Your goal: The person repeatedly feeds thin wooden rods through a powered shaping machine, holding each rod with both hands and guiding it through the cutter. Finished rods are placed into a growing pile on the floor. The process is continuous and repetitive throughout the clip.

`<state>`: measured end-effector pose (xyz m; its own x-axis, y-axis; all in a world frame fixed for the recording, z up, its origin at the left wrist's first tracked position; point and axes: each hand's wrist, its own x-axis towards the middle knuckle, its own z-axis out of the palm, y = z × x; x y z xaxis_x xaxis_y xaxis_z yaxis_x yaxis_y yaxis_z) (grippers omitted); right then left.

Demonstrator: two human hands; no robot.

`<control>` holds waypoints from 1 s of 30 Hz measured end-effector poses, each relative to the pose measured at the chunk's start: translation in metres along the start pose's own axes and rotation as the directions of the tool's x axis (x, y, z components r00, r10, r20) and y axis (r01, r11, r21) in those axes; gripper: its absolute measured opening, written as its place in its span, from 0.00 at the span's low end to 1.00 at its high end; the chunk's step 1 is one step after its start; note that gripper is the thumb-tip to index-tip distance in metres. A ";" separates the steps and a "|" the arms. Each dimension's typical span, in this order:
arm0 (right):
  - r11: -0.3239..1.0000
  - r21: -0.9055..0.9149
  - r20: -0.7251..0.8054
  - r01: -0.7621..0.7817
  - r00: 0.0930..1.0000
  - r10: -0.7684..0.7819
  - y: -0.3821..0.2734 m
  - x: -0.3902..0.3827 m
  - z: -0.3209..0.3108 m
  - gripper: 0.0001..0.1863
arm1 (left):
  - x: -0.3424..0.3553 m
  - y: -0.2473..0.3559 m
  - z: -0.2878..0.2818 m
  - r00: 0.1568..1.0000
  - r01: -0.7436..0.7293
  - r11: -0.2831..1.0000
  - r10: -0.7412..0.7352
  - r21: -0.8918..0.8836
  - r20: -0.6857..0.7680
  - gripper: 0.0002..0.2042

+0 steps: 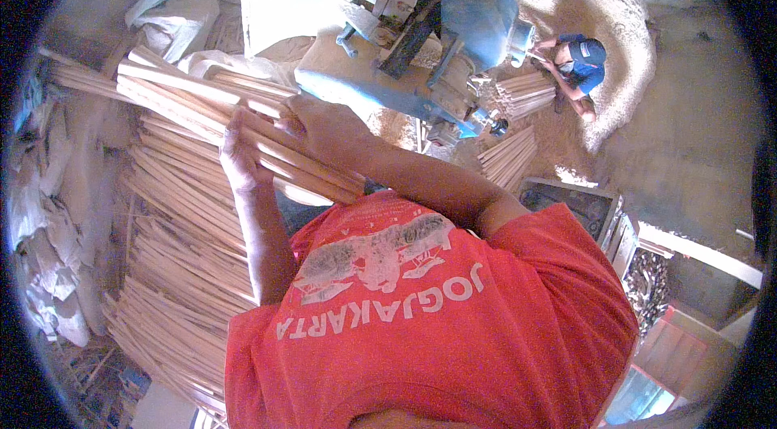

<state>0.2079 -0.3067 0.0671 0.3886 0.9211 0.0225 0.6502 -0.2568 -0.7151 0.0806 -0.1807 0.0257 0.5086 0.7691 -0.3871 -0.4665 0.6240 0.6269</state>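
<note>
A bundle of pale wooden sticks (178,101) lies slantwise in front of my body, its near ends close to my red shirt. My left hand (244,146) is closed round the bundle, fingers curled over its side. Across from it, my right hand (328,128) is bent over the same sticks, its fingertips partly hidden. Beneath and left of the bundle, a large stack of long thin wooden sticks (190,218) spreads along my left side.
A blue and grey machine (477,12) stands ahead on a worn table (332,65). Beyond it a person (587,65) crouches by a sawdust heap (627,32), near more sticks (526,95). A white sack (279,4) stands at the back; crumpled sacks (53,283) line the left.
</note>
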 end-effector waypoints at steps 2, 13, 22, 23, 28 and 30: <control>1.000 0.022 -0.092 0.002 0.996 0.000 0.018 -0.006 -0.002 0.19 | -0.002 0.000 0.001 0.997 -0.016 1.000 0.018 -0.024 0.080 0.26; 0.792 0.087 -0.261 -0.604 0.753 0.604 0.141 -0.195 0.017 0.25 | 0.048 0.017 -0.025 0.969 -0.008 0.999 0.000 0.035 0.246 0.23; 0.646 0.472 -0.416 -0.600 0.494 0.763 0.159 -0.215 0.105 0.23 | 0.069 0.032 -0.029 0.952 0.035 0.990 -0.074 0.137 0.297 0.16; 0.629 0.548 -0.414 -0.552 0.475 0.777 0.164 -0.205 0.115 0.24 | 0.070 0.030 -0.031 0.951 0.045 0.989 -0.084 0.138 0.298 0.16; 0.693 0.633 -0.525 -0.347 0.466 0.713 0.189 -0.166 0.157 0.26 | 0.069 0.025 -0.041 0.960 0.091 0.982 -0.131 0.164 0.248 0.16; 0.740 0.600 -0.570 -0.303 0.487 0.662 0.192 -0.155 0.162 0.25 | 0.068 0.025 -0.043 0.959 0.111 0.978 -0.152 0.174 0.241 0.17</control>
<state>0.1667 -0.4511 -0.1873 0.9916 0.1120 -0.0640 -0.0285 -0.2936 -0.9555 0.0722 -0.1069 -0.0138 0.7326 0.6092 -0.3036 -0.2737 0.6721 0.6880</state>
